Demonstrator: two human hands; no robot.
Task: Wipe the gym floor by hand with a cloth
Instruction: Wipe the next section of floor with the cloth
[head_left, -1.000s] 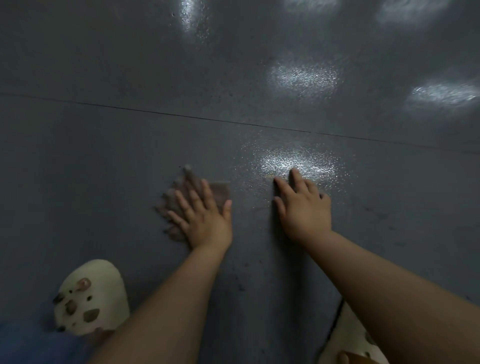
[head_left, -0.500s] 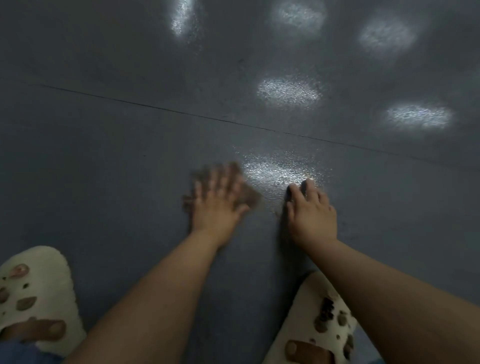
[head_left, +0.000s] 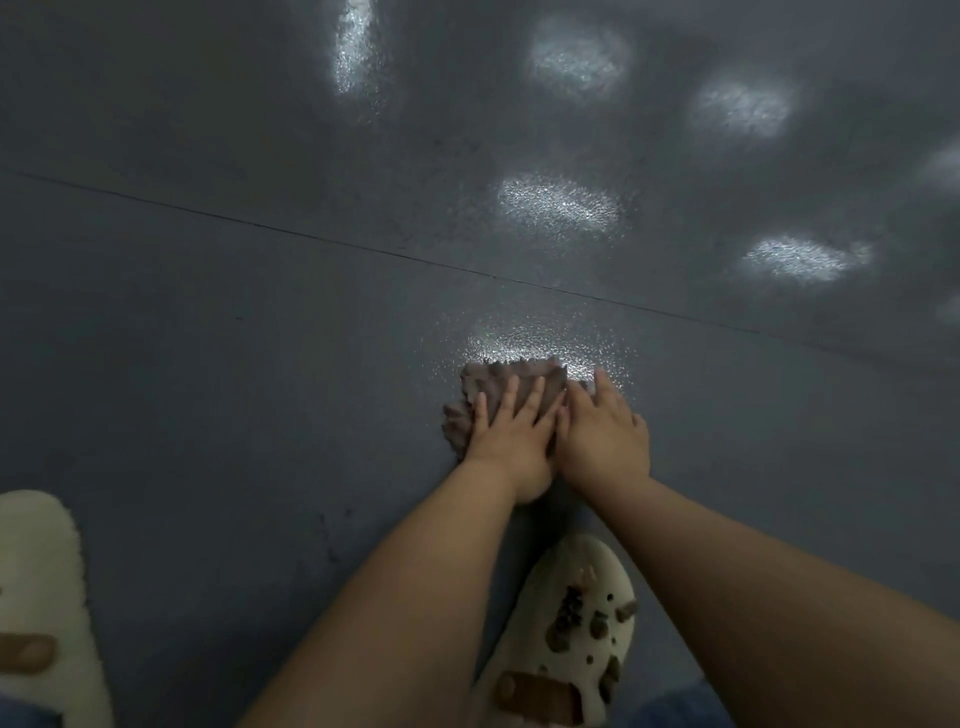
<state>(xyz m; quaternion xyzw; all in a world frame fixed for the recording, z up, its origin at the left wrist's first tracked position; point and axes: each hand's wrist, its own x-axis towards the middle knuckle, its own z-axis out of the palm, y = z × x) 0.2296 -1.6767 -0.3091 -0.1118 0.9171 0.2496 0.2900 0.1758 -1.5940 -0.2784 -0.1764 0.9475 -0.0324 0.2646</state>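
Head view: left hand (head_left: 511, 441) flat on cloth (head_left: 498, 387), right hand (head_left: 605, 436) alongside.

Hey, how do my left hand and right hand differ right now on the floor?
The left hand presses flat on the brown cloth, fingers spread; the right hand rests beside the cloth, mostly on bare gray floor, fingers closer together. The left hand's fingers angle to the right; the right hand's angle to the left. Both lie palm down with straight fingers, sides touching.

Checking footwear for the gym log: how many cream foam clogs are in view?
2: one cream foam clog at the lower-left edge, cut off by the frame; another bottom centre, between the forearms.
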